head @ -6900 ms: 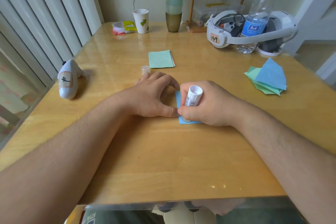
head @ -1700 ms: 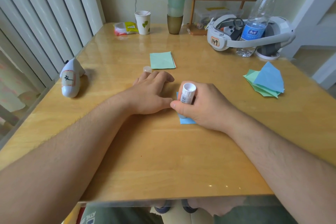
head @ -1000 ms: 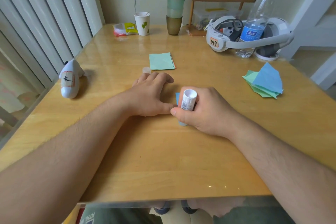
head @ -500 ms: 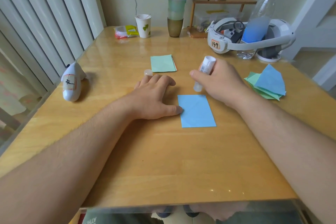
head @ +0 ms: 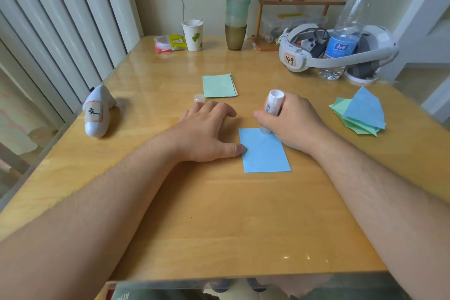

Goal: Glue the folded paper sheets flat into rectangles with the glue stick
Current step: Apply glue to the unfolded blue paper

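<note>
The right hand (head: pixel 295 122) is gripping the glue stick (head: pixel 272 111) in a curled fist, holding it nearly upright with its lower end touching the upper right corner of the blue folded sheet (head: pixel 264 151). That hold is probably serving to rub glue along the top edge or press it down; whether the tip is actually leaving glue cannot be told. The left hand (head: pixel 207 133) is lying relaxed on the tabletop (head: pixel 219 221) with fingers spread and holding nothing, its thumb tip touching the sheet's left edge, seemingly pinning the paper so it is not sliding under the stick.

The blue sheet is lying flat at the centre of the frame as a neat upright rectangle, with faint diagonal creases crossing its face and no flap lifting that can be seen.

Just above the left fingers, the glue stick cap (head: pixel 199 98) is standing by itself, parked within reach. Beside it, a stack of finished rectangles (head: pixel 220 85), green on top with an orange edge showing, is lying squared up. At the right of the frame, a loose pile of folded sheets (head: pixel 358 114), blue over green, is likely waiting its turn.
</note>
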A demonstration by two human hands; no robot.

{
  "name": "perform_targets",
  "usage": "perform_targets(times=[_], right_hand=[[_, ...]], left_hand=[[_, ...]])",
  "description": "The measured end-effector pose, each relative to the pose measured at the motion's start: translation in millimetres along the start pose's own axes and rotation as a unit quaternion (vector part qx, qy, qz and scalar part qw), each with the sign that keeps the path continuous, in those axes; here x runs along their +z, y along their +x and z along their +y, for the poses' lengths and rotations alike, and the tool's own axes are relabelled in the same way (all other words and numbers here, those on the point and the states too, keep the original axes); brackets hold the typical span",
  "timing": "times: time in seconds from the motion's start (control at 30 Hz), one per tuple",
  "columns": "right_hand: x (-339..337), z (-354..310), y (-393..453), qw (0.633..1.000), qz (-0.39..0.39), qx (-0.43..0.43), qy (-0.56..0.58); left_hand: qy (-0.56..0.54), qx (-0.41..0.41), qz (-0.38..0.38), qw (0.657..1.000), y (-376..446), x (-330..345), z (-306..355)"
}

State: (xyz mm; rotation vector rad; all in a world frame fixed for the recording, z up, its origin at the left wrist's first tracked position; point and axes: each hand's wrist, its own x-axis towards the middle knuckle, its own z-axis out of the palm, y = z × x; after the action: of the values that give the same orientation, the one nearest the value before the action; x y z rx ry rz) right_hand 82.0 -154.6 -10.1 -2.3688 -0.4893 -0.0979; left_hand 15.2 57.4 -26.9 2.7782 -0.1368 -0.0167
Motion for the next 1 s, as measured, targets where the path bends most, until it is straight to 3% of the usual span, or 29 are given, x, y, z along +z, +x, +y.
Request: perform_targets(times=[0.2,0.53,1.0], right_hand=[[-5.4,5.9,-1.6,1.0,0.012,0.007,-0.01],[-1.4,-3.1,-7.8,0.995,0.097,-0.024,0.028],[4.6,4.0,-10.3,0.998,-0.021,-0.05,0.043]], left_hand=[[-0.001,0.007,0.009,1.0,0.7,0.1,-0.4],[-0.003,0.006,0.006,1.0,1.2,0.0,-0.3],[-0.001,0.002,-0.004,1.0,-1.8,-2.7,2.0]])
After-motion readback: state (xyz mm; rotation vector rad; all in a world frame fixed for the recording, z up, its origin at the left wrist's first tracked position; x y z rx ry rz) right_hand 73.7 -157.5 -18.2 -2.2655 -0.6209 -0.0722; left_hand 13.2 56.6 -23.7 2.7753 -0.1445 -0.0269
